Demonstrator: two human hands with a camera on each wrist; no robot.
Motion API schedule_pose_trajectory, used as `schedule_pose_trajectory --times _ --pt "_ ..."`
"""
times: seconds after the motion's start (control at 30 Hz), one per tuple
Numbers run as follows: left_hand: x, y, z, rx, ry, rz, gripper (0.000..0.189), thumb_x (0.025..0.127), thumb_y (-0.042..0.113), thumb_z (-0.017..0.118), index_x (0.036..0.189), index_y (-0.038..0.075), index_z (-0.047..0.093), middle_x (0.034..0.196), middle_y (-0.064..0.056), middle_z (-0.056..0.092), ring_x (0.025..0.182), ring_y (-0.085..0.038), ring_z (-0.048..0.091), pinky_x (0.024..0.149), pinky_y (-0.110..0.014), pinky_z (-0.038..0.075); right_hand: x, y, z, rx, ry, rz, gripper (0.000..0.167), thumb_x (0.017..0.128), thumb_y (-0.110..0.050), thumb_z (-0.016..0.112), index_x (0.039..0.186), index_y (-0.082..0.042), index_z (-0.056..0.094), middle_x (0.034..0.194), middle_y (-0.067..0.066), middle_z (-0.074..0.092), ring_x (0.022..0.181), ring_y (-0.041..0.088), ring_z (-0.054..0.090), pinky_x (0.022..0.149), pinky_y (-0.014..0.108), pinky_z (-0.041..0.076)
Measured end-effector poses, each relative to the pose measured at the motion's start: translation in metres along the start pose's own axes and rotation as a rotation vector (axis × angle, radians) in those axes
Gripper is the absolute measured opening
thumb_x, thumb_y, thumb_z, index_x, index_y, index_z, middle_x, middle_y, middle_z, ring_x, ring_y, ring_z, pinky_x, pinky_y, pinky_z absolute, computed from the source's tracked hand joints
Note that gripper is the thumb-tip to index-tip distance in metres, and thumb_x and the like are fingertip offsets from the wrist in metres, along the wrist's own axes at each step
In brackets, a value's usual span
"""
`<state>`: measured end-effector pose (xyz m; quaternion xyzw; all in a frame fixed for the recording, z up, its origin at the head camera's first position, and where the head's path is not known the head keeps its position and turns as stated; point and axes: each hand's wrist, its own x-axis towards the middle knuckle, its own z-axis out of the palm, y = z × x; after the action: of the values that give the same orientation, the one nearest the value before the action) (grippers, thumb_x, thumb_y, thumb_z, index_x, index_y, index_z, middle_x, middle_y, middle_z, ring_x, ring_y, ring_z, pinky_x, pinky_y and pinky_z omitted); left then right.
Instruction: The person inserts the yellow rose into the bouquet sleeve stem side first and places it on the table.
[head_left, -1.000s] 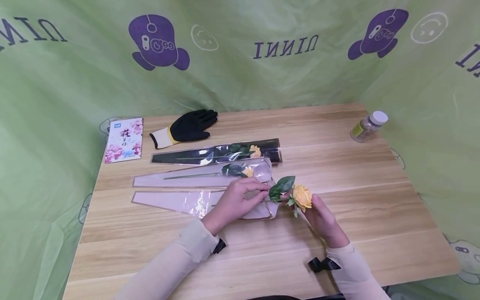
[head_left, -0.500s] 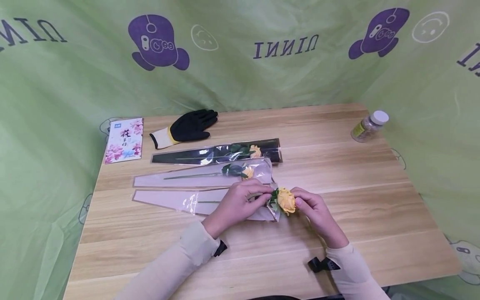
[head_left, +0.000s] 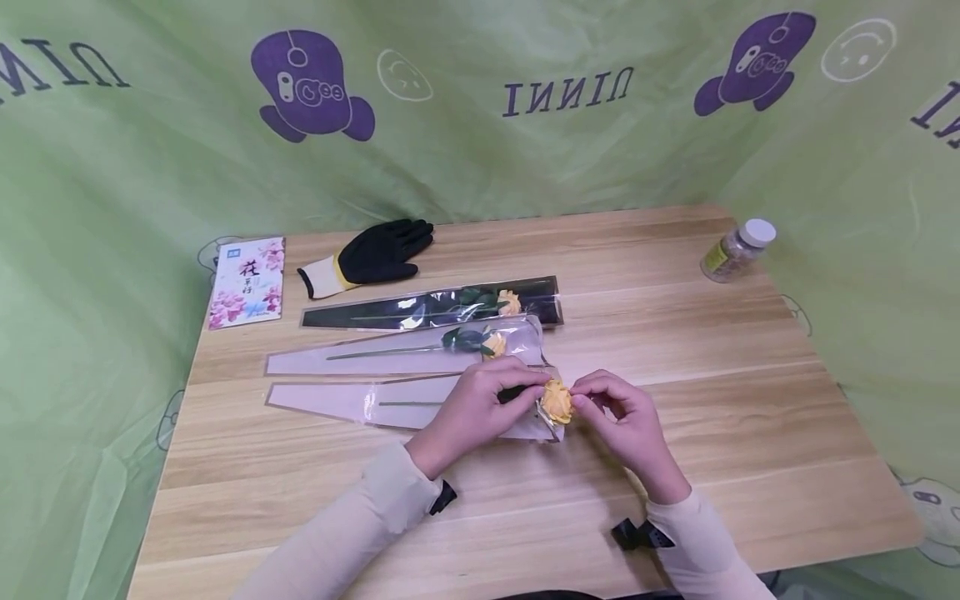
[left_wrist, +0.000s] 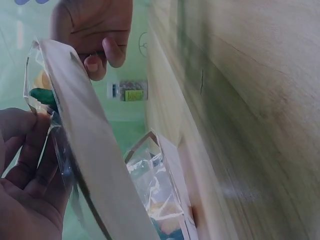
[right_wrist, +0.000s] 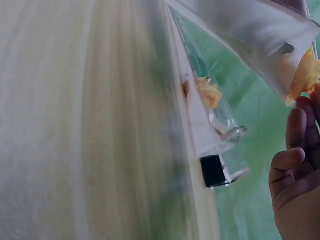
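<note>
A yellow artificial rose [head_left: 557, 402] sits at the mouth of a whitish, clear-fronted flower sleeve [head_left: 322, 398], its green stem running down inside. My left hand [head_left: 483, 400] pinches the sleeve's edge near the opening, thumb against fingers. On the other side, my right hand [head_left: 630, 429] pinches the bloom with thumb and fingertips. In the left wrist view the sleeve [left_wrist: 95, 135] is lifted and tilted off the table, a green leaf showing behind the clear film. The right wrist view has the bloom [right_wrist: 306, 77] partly out of the sleeve, touching my fingertips.
Behind lie a second whitish sleeve [head_left: 288, 362] and a black sleeve [head_left: 540, 300], each holding a yellow rose. A black-palmed glove [head_left: 378, 252] and a floral-printed booklet [head_left: 249, 282] are farther back left. A white-capped jar [head_left: 735, 252] stands at the back right.
My right hand has moved left, bringing the rose from beyond the opening down into the sleeve; its leaves are now mostly inside. My left hand stays at the sleeve's mouth.
</note>
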<state>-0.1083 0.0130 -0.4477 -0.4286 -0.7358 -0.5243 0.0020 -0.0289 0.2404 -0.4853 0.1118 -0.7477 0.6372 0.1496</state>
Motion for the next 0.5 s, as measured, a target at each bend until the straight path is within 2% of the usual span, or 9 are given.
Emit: schedule_pose_trajectory --times 0.13,0.3,0.4,0.5 --pt "0.0016 0.0009 0.0002 0.003 0.000 0.025 0.020 0.094 0.010 0.074 0.114 0.006 0.077 0.109 0.002 0.073 0.102 -0.004 0.064 0.087 -0.021 0.051 0.0005 0.0032 0.0052 -0.060 -0.014 -0.045 0.028 0.081 0.025 0.068 0.095 0.001 0.074 0.093 0.014 0.070 0.067 0.012 0.050 0.052 0.023 0.038" --pt "0.0047 0.0002 -0.0003 0.007 0.001 0.050 0.020 0.095 0.011 0.073 0.114 0.006 0.077 0.111 0.002 0.073 0.104 -0.005 0.065 0.090 -0.021 0.051 0.0001 0.0016 0.0087 -0.133 0.006 -0.032 0.026 0.083 0.020 0.071 0.096 -0.001 0.077 0.093 0.011 0.073 0.062 0.009 0.048 0.045 0.023 0.033" --pt "0.0055 -0.0013 -0.0020 0.015 0.016 0.047 0.020 0.095 0.010 0.073 0.113 0.006 0.077 0.109 0.002 0.073 0.102 -0.004 0.066 0.088 -0.021 0.051 -0.0003 -0.0013 0.0073 -0.127 -0.003 -0.047 0.026 0.085 0.019 0.069 0.100 -0.001 0.077 0.097 0.011 0.074 0.064 0.008 0.052 0.047 0.021 0.038" --pt "0.0060 -0.0016 -0.0032 0.024 0.022 0.047 0.019 0.094 0.009 0.074 0.112 0.005 0.078 0.107 0.003 0.073 0.100 -0.004 0.065 0.086 -0.021 0.051 0.0008 -0.0034 0.0058 -0.080 -0.078 -0.068 0.026 0.091 0.016 0.064 0.108 0.002 0.076 0.106 0.015 0.073 0.065 0.013 0.059 0.053 0.022 0.046"
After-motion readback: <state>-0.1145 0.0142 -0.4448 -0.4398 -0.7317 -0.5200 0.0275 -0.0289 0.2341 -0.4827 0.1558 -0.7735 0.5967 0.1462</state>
